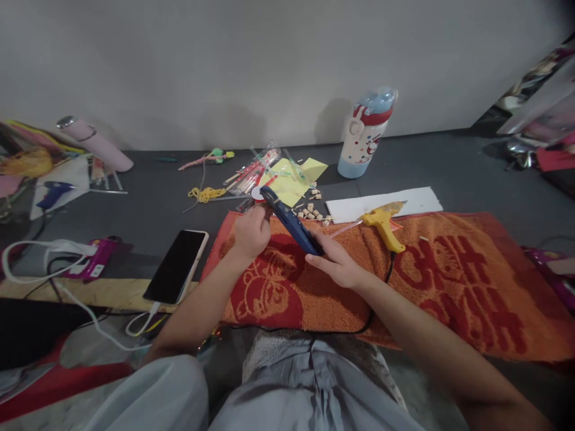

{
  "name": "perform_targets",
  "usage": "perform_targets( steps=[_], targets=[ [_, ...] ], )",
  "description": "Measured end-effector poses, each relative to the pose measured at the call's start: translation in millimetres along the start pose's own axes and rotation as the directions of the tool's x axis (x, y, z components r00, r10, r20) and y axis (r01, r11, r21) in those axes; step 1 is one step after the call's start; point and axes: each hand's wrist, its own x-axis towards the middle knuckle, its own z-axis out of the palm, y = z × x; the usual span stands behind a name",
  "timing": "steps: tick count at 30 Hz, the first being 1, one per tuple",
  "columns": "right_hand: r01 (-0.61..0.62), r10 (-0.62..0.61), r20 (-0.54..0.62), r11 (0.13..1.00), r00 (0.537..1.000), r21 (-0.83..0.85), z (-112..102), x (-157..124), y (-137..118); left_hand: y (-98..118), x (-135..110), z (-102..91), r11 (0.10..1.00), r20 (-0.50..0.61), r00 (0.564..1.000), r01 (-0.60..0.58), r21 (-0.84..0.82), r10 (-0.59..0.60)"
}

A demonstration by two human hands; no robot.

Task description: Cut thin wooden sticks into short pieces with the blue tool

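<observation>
My right hand (339,263) is wrapped round the near end of a long dark blue tool (290,220), which slants up and left above the towel; its exact kind is unclear. At the tool's far end, my left hand (252,229) is closed with its fingers curled in, and what it grips is hidden. A small white disc with a red edge (257,193) shows just beyond those fingers. Right of my right hand, a yellow glue gun (383,222) with a clear stick in its back rests across a white board (417,202) and the towel.
An orange and red towel (332,302) covers the table's front. Small wooden pieces (309,212), yellow paper (291,188) and bagged sticks (256,170) lie behind my hands. A bottle (365,134) stands behind. To the left are a phone (176,266), yellow string (206,194) and a blue glue gun (54,194).
</observation>
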Motion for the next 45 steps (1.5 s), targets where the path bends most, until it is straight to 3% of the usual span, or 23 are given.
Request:
perform_targets(
  steps=[12,20,35,39,45],
  targets=[
    [-0.091,0.088,0.028,0.983,0.996,0.161,1.0,3.1,-2.8,11.7,2.8,2.1,0.965,0.015,0.991,0.133,-0.227,-0.133],
    [-0.139,0.134,0.038,0.953,0.990,0.268,6.1,2.2,-1.5,17.2,3.8,1.8,0.931,0.027,0.987,0.159,-0.328,-0.159],
    [-0.013,0.014,-0.001,0.993,1.000,0.118,-2.5,2.5,0.0,2.6,6.0,-1.5,0.980,0.037,0.997,0.069,-0.187,-0.063],
    [0.021,-0.021,-0.002,0.999,1.000,0.027,-6.5,2.5,-6.4,7.0,10.3,-8.5,0.960,0.092,0.995,0.053,-0.274,-0.028],
    [0.080,-0.081,-0.014,0.995,0.997,-0.063,-13.4,4.1,-13.7,17.0,15.3,-17.5,0.877,0.172,0.979,0.180,-0.445,-0.113]
  ],
)
